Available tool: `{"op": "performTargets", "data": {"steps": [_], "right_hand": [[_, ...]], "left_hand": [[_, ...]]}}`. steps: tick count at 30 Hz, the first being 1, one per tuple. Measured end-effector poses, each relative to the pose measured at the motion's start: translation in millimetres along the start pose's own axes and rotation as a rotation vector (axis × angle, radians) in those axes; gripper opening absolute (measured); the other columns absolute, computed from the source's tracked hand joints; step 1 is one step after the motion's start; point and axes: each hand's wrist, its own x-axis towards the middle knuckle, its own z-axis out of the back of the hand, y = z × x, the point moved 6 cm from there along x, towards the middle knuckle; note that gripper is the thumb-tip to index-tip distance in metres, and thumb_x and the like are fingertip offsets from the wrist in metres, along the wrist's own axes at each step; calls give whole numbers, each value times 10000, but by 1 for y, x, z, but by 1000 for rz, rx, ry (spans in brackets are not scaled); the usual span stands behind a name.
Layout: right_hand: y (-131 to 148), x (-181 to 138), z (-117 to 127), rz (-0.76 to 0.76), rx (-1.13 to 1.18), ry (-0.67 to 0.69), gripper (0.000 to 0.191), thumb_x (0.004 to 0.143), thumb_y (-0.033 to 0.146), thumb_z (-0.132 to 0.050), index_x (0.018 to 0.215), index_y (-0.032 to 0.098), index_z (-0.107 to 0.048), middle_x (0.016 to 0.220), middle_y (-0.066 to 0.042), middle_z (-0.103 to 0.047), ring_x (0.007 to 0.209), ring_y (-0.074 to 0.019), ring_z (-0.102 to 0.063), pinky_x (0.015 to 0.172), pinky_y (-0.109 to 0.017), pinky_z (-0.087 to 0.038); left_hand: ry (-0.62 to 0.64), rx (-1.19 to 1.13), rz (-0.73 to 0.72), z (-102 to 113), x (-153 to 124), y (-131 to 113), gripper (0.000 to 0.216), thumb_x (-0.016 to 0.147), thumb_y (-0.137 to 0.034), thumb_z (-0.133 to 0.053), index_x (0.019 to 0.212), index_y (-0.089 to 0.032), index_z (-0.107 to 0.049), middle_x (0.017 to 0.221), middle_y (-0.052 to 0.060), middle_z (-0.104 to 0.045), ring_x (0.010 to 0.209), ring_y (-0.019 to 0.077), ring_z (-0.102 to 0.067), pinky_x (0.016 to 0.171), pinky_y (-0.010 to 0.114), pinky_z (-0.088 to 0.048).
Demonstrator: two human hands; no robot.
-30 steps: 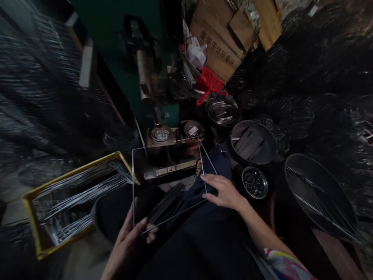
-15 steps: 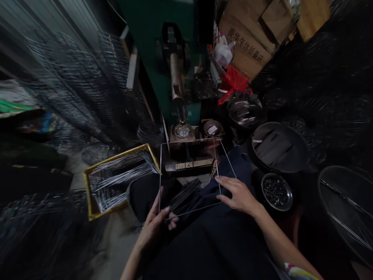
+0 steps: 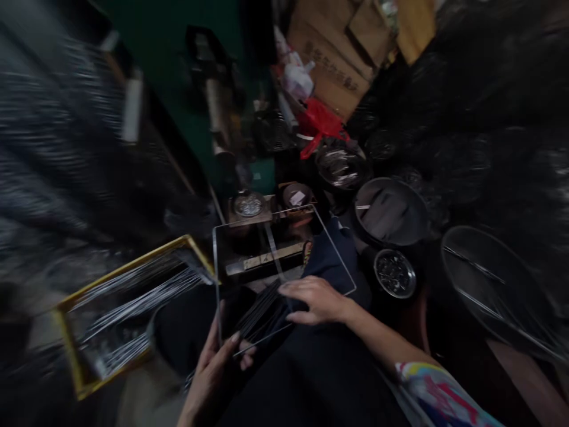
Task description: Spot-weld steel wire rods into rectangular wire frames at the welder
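A thin bent-wire frame (image 3: 333,244) stands over my lap, its far corners reaching toward the machine. My left hand (image 3: 213,362) grips its near left corner between thumb and fingers. At the middle wire is my right hand (image 3: 313,300), fingertips on one side and thumb on the other, closed around that wire. Beneath the frame, a bundle of straight dark wires (image 3: 262,308) lies across my lap. Motion blur softens the fingertips and the wire ends.
To the left sits a yellow crate (image 3: 66,350) of wire rods. Ahead is a green machine (image 3: 166,47) with a dish of small metal pieces (image 3: 249,204). On the right are a round dark pan (image 3: 391,210), a bowl of small parts (image 3: 395,274) and a larger basin (image 3: 484,279).
The view has swung, so the surroundings sit further left. Both hands stay on the wire frame, which has turned slightly; its middle wire now leans more to the left.
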Motion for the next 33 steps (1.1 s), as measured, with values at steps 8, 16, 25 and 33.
{"op": "performTargets", "data": {"steps": [8,16,25,33], "right_hand": [[-21,-12,23,-149,-37,-131,573,899,454,-583,1393,181,-488,1365,-95,-566,1288,-190,-496,1072,-314,-369],[-2,-16,10,-96,-19,-81,640,898,510,-577,1436,194,-433,1425,-75,-507,1320,-178,-458,1112,-294,-328],[-2,-17,-4,-149,12,50,709,854,463,-660,1473,281,-368,1456,-28,-470,1286,-182,-500,1022,-282,-460],[9,2,-10,-75,-4,85,738,838,339,-691,1486,291,-341,1470,-28,-445,1290,-197,-492,1043,-303,-454]], "left_hand": [[-65,42,40,-4,-6,-8,1119,586,-338,-835,1507,-360,-200,620,-17,-674,498,156,-580,478,225,-500],[-94,31,68,-14,-7,-18,1163,528,-320,-857,1506,-326,-227,633,-15,-686,545,167,-631,529,215,-534],[-52,1,28,-4,-5,-10,1134,613,-345,-830,1513,-383,-141,643,-13,-685,566,181,-645,525,236,-523],[48,-61,-140,10,0,-14,1008,810,-375,-681,1532,-294,19,613,20,-665,458,158,-594,452,216,-440]]}}
